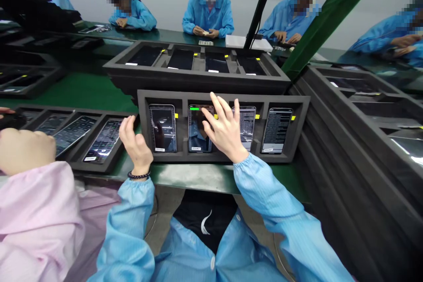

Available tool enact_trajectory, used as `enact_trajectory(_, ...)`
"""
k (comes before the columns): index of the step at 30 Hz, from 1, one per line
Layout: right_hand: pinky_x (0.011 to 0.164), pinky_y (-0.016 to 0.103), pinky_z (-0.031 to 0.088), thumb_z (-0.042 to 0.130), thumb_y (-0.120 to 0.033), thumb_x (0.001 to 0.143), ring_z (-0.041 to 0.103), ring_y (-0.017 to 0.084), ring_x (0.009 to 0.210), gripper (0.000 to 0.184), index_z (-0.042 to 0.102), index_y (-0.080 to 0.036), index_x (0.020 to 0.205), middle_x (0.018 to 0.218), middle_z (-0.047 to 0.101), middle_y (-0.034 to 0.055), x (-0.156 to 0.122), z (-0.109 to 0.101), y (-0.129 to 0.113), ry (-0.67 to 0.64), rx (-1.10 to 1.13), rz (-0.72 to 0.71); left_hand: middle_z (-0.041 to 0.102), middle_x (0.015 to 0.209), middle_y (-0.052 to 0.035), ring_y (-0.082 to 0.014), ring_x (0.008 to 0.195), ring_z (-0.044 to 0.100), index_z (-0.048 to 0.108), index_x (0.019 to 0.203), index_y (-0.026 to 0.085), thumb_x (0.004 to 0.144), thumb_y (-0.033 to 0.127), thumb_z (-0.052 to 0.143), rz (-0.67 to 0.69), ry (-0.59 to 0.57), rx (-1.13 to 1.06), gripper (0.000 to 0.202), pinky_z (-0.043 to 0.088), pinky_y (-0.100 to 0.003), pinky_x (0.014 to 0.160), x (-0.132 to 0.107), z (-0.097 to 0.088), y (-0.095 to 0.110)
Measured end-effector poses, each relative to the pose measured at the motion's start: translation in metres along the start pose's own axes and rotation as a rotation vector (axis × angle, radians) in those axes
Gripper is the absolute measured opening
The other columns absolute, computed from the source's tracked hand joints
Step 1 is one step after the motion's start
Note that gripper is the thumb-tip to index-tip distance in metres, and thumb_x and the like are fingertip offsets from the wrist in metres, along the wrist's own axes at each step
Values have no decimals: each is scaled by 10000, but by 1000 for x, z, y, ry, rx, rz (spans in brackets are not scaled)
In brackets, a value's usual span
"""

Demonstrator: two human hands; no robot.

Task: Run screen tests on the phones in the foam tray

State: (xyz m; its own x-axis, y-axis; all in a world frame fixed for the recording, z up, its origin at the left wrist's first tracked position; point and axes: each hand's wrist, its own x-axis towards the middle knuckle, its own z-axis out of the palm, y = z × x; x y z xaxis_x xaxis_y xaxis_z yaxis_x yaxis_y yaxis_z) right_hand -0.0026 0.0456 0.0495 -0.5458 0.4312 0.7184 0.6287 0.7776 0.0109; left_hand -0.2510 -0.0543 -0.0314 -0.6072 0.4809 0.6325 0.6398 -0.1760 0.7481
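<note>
In front of me a dark foam tray (224,158) leans tilted toward me, with several smartphones in its compartments. My right hand (226,125) has its fingers spread over the second phone (200,134) from the left, one fingertip at its screen, where a green bar shows; whether it touches I cannot tell. Behind that hand, the third phone (248,128) is partly hidden and shows lines of text. Text also fills the rightmost phone (276,130). My left hand (137,145), loosely bent and holding nothing visible, is beside the tray's left edge, near the leftmost phone (163,128).
Behind stands a stack of foam trays (198,81) holding phones. More stacked trays (346,150) line the right side. At left, a person's pink sleeve (39,216) is close beside another phone tray (99,167). A green post (333,22) slants upward. Several co-workers sit opposite.
</note>
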Motion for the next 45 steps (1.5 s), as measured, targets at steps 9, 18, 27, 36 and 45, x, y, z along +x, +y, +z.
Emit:
enact_trajectory(9, 1257, 650, 195, 511, -301, 1008, 444, 332, 1440, 326, 662, -194, 1276, 1604, 430, 149, -18, -10, 18, 48, -41, 121, 193, 1707, -23, -359, 1591, 71, 566, 1460, 323, 1024, 537, 319, 376, -228, 274, 545, -96, -633, 1262, 27, 21, 37)
enact_trajectory(18, 1244, 562, 256, 475, -322, 1028, 464, 298, 1411, 342, 666, -189, 1278, 1572, 469, 146, -21, -15, 11, 46, -132, 90, 247, 1696, -84, -331, 1594, 105, 600, 1430, 296, 1048, 518, 257, 426, -226, 422, 559, -76, -611, 1260, 27, 17, 30)
enact_trajectory(27, 1235, 569, 268, 473, -313, 1024, 471, 308, 1400, 332, 678, -196, 1257, 1577, 469, 129, -12, -9, 6, 22, -92, 86, 231, 1695, -132, -340, 1594, 96, 596, 1435, 220, 1047, 431, 315, 286, -143, 501, 524, -75, -609, 1263, 33, 6, 35)
enact_trajectory(36, 1221, 582, 281, 473, -301, 1034, 482, 297, 1400, 397, 601, -187, 1391, 1592, 450, 145, -21, -3, 7, -24, -115, 61, 242, 1684, -170, -353, 1592, 105, 540, 1480, 186, 1035, 359, 361, 291, -166, 526, 510, -35, -646, 1256, 7, 1, 28)
enact_trajectory(45, 1219, 548, 284, 523, -255, 1015, 536, 285, 1337, 355, 646, -173, 1339, 1522, 538, 155, -70, -10, -7, -93, -101, -15, 264, 1677, -162, -350, 1590, 121, 524, 1492, 196, 1031, 337, 406, 280, -248, 550, 496, -4, -657, 1261, -44, -24, 15)
